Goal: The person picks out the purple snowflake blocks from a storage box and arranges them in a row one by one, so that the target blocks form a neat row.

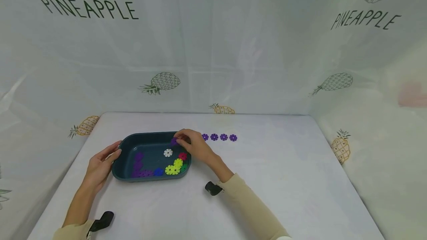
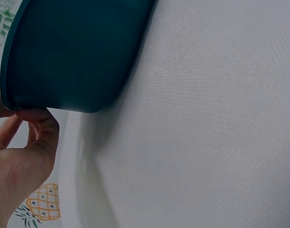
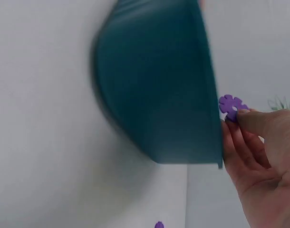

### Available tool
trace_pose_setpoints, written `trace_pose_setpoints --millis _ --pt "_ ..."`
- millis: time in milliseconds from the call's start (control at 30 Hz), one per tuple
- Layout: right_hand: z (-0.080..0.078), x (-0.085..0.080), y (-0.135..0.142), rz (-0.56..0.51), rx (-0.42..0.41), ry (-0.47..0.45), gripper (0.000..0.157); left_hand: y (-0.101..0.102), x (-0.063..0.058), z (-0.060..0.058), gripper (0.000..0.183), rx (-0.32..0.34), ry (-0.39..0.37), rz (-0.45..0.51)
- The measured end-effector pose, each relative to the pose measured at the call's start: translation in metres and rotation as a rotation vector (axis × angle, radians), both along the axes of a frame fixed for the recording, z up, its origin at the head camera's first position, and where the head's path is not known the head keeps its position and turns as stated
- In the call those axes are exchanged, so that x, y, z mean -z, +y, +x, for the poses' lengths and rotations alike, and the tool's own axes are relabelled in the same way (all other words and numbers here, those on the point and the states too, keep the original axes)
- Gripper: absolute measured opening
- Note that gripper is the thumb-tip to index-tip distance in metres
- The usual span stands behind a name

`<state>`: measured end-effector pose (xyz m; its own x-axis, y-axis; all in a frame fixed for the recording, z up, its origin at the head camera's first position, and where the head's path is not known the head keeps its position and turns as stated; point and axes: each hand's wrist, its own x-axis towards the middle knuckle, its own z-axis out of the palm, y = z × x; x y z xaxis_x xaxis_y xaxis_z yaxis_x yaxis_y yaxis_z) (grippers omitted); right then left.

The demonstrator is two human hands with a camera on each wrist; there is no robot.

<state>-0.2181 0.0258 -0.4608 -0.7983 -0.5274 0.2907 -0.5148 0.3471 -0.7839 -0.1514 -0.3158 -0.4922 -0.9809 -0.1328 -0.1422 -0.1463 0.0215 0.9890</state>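
A dark teal tray is on the white table, holding flower-shaped plastic pieces. My left hand grips the rim at the tray's left end; in the left wrist view its fingers bend against the tray's edge. Over the far right corner, my right hand pinches a purple flower-shaped piece between thumb and fingers, just above the rim. Inside the tray, purple pieces lie at the left, a blue piece near the front. A white piece, red piece, yellow pieces and green piece gather at the right.
To the right of the tray, several purple pieces lie in a row on the table. A pineapple-printed white sheet hangs behind the table's far edge. Black wrist cameras sit at both sleeves.
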Motion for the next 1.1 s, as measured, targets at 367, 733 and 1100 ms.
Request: trace_pose_setpoints --millis 367,733,1100 --pt "-0.01 -0.002 0.032 -0.118 0.176 -0.11 0.018 0.001 -0.001 0.0 0.06 0.0 -0.004 0.005" --pt "-0.018 0.005 0.076 -0.136 0.276 -0.101 0.018 0.002 0.0 0.001 0.061 -0.004 -0.009 0.017" --pt "-0.021 0.014 0.123 -0.128 0.383 -0.091 0.017 0.001 0.001 -0.002 0.062 -0.004 -0.02 0.02"
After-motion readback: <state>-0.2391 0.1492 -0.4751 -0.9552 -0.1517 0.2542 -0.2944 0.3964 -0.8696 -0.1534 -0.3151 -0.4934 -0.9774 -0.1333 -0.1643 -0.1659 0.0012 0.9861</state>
